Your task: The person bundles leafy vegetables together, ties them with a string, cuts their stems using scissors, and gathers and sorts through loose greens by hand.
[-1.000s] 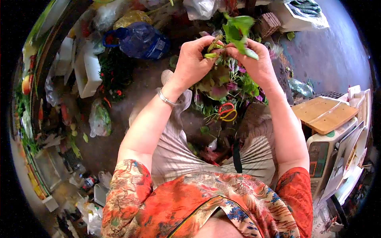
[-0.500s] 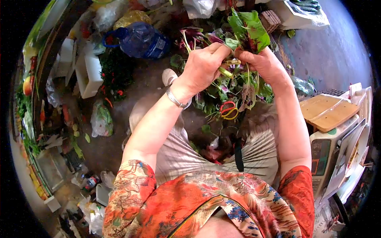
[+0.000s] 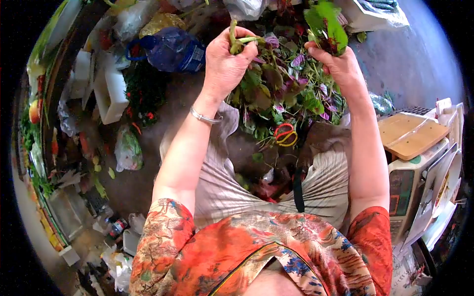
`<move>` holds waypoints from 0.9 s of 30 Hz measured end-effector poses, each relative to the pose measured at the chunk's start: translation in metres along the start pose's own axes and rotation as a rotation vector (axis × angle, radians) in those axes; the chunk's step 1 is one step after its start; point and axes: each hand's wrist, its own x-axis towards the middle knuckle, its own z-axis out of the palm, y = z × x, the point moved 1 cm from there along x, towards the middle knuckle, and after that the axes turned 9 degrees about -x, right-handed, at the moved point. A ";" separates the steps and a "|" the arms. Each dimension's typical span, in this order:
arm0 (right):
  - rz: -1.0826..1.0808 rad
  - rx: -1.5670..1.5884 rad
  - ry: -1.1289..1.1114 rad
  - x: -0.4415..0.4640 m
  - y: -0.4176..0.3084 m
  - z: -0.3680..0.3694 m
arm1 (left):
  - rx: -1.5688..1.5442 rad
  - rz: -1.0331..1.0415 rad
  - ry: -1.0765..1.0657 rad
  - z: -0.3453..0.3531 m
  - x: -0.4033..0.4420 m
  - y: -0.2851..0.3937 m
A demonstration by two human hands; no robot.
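Observation:
My left hand (image 3: 228,61), with a metal bracelet on the wrist, is closed on pale green leafy-vegetable stems (image 3: 236,45) whose ends stick up past the fingers. Purple-and-green foliage (image 3: 274,81) spreads out to the right of that hand. Farther right, my right hand (image 3: 338,64) grips a small bunch of leafy greens (image 3: 328,24), broad green leaves with dark reddish ones. Below and between the hands lies a heap of purple and green leaves (image 3: 313,101). Scissors with red and yellow handles (image 3: 285,135) rest at its near edge, their blades hidden.
A blue plastic jug (image 3: 173,50) lies left of my left hand. White foam boxes (image 3: 109,93) and a bag of greens (image 3: 128,150) are farther left. On the right stand a wooden board (image 3: 414,134) atop a pale appliance and a foam box (image 3: 363,15).
My hands were close together over the leaves and are now apart. The left moved left and up with the stems; the right shifted slightly right with its leafy bunch.

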 end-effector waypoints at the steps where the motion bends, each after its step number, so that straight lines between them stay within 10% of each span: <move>1: 0.000 0.000 -0.001 -0.001 -0.002 0.001 | -0.070 -0.051 0.000 0.000 0.000 0.003; 15: -0.035 0.143 -0.208 -0.009 -0.019 0.035 | -0.449 -0.181 -0.046 0.010 -0.004 0.001; 22: -0.004 0.147 -0.187 -0.009 -0.017 0.014 | 0.073 -0.011 0.050 -0.009 0.005 -0.009; 27: -0.019 0.128 -0.124 -0.006 -0.015 0.018 | -0.275 -0.365 -0.023 -0.004 0.000 -0.007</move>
